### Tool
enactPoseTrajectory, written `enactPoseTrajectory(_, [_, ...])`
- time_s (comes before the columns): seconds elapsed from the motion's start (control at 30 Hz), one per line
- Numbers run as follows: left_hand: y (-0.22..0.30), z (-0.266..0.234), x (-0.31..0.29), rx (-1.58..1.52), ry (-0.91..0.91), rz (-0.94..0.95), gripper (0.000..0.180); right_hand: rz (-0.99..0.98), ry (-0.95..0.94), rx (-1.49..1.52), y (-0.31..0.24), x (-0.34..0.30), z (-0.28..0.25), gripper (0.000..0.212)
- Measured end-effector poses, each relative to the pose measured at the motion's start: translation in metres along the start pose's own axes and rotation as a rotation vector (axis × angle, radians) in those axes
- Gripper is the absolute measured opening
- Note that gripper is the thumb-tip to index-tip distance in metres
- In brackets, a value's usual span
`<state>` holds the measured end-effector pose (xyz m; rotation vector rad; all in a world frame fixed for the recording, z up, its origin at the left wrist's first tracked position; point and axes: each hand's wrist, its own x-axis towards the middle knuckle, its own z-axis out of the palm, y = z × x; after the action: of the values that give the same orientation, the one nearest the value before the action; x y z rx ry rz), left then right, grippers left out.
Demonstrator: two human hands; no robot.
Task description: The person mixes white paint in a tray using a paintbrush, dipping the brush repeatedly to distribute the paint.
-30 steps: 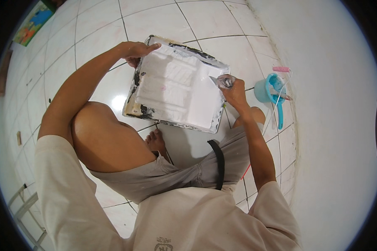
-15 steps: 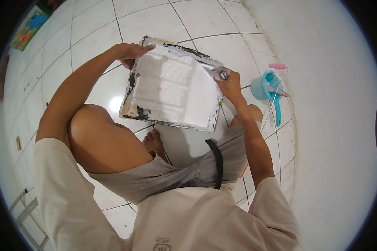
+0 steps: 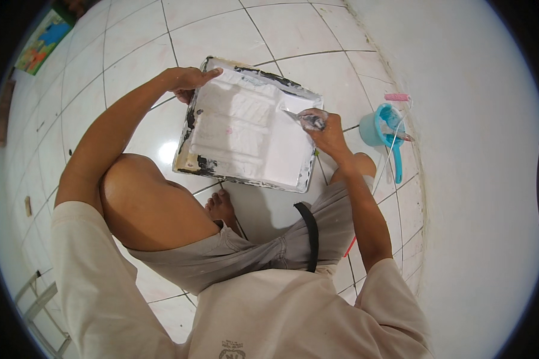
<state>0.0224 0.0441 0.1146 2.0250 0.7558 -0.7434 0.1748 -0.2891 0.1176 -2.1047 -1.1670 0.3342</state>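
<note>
A paint tray [image 3: 193,122], its rim crusted with black and white paint, is tilted in front of me above the tiled floor. White paint covers its ribbed inside and pools toward the right side. My left hand [image 3: 190,81] grips the tray's far left corner, thumb over the rim. My right hand [image 3: 324,125] is closed round a paint-smeared scraper [image 3: 292,115], its thin tip just over the white paint inside the right part of the tray. The fingers hide most of its handle.
By the wall on the right stands a turquoise dipper [image 3: 371,130] holding a paint-stained tool. A pink paint roller [image 3: 397,97] lies with its wire frame across the dipper. A metal ladder-like frame [image 3: 39,302] is at the lower left, a colourful picture [image 3: 45,42] at the far left.
My right hand has brought the scraper from the tray's right rim inward over the paint, its tip now pointing left. The left hand keeps its hold on the corner.
</note>
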Motion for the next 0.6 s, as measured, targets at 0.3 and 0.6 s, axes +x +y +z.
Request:
enactPoseTrajectory(0.3, [0.001,0.002,0.000,-0.019,0.013,0.028,0.098,0.003,0.067,-0.047,0.022,0.005,-0.012,0.019])
enactPoseTrajectory(0.6, [0.001,0.002,0.000,-0.008,-0.014,0.013,0.095,0.022,0.103,-0.058,0.020,0.007,-0.005,0.018])
